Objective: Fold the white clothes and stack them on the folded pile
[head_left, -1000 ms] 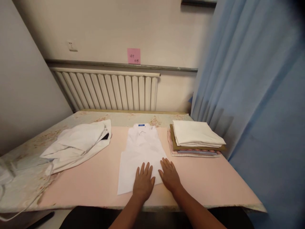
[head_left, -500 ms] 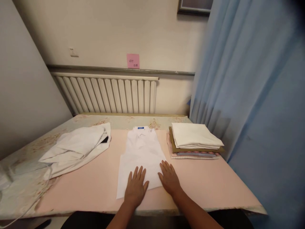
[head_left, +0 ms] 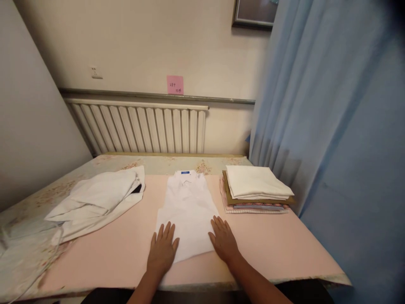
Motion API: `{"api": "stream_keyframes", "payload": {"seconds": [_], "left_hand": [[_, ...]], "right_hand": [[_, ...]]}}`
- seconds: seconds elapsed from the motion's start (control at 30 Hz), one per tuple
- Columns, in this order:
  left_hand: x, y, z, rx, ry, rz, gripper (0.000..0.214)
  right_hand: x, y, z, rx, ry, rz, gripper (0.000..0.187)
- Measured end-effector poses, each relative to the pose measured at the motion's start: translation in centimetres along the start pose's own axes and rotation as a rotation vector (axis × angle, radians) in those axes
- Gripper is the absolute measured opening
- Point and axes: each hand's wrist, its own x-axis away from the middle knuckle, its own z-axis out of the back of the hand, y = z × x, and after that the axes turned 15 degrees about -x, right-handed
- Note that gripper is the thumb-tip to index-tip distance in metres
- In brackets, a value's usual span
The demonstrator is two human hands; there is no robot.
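The left hand (head_left: 162, 249) has swept from the middle of a white shirt (head_left: 190, 211) to its near left corner, widening the gap to the right hand (head_left: 224, 240). More of a framed picture (head_left: 255, 13) shows at far right.

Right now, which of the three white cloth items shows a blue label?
The flat middle shirt: its label is at the far end. The crumpled cloth, left, and folded cloth atop the stack show none.

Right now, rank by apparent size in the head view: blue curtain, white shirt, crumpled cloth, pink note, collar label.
Blue curtain
White shirt, crumpled cloth: too alike to rank
Pink note
Collar label
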Motion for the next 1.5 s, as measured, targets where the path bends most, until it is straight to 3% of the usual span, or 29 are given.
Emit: {"api": "stream_keyframes", "payload": {"seconds": [1.5], "left_hand": [[-0.01,-0.17,0.21,-0.003,-0.010,0.016,0.056]], "right_hand": [[-0.11,-0.29,0.22,-0.032,0.004,-0.027,0.043]]}}
